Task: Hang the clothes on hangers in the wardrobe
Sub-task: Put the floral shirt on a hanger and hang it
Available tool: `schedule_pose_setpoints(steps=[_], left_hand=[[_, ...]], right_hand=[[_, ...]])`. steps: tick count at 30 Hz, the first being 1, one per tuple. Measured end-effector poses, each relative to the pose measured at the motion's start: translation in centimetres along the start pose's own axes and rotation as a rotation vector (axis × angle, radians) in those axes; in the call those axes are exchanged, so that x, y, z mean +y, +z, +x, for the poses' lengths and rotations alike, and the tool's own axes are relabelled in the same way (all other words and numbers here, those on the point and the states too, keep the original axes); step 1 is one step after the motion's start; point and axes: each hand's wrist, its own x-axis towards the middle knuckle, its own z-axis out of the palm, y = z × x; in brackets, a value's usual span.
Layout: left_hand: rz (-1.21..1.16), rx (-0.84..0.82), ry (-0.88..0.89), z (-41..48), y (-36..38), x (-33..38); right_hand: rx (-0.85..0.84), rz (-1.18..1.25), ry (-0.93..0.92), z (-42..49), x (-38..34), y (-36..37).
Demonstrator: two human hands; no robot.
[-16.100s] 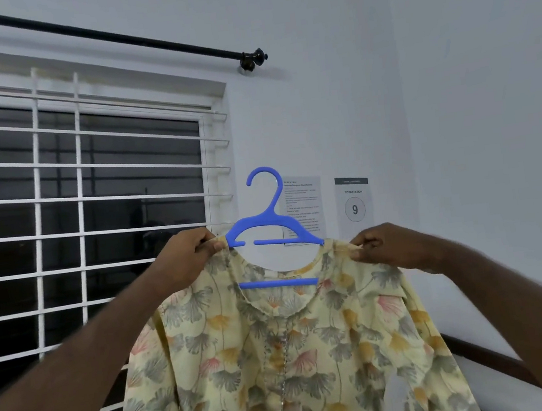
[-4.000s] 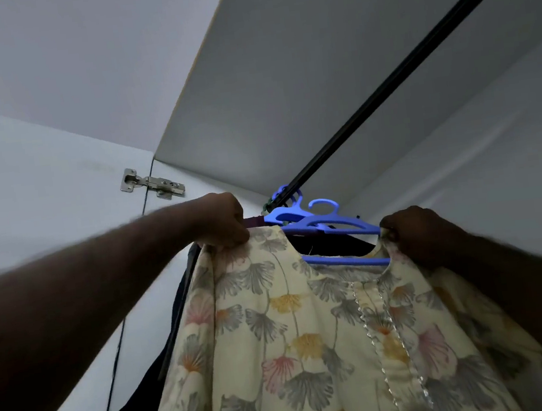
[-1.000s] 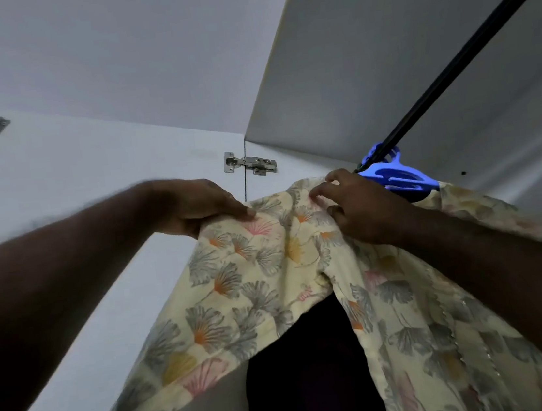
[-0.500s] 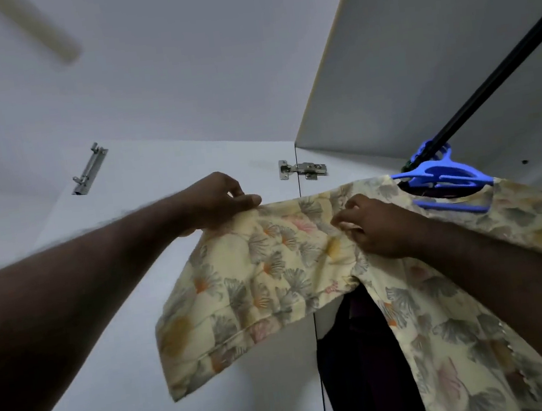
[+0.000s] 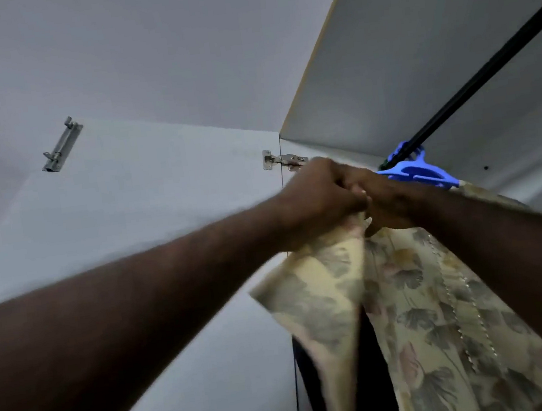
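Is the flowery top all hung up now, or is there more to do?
Nearly. Done: the blue hanger looks hooked over the black rod, with the floral top draped on it. In hand: the left hand and right hand meet at its shoulder, gripping the cloth by the sleeve. Left: let go so it hangs free beside the dark garment. Whether more clothes wait is out of view.

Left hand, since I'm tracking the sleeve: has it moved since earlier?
Yes. The left hand went rightward, from left of the door hinge to just below it, meeting the right hand.
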Motion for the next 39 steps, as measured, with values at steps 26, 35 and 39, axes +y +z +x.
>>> schedule_pose_setpoints(steps=[26,35,39], left_hand=[[-0.159,0.108,-0.045,-2.2,13.8,-5.8],[-0.276,0.207,-0.142,-0.5,14.3,-4.3],[-0.203,0.369,-0.123,-0.7,13.2,-5.1]], right_hand=[[0.628,-0.566,-0.094,-3.7,4.3,-9.6],[0.613,-0.653,-0.121,-3.9,4.0,-9.4],[0.572,-0.650,-0.138,-3.9,3.7,-9.5]])
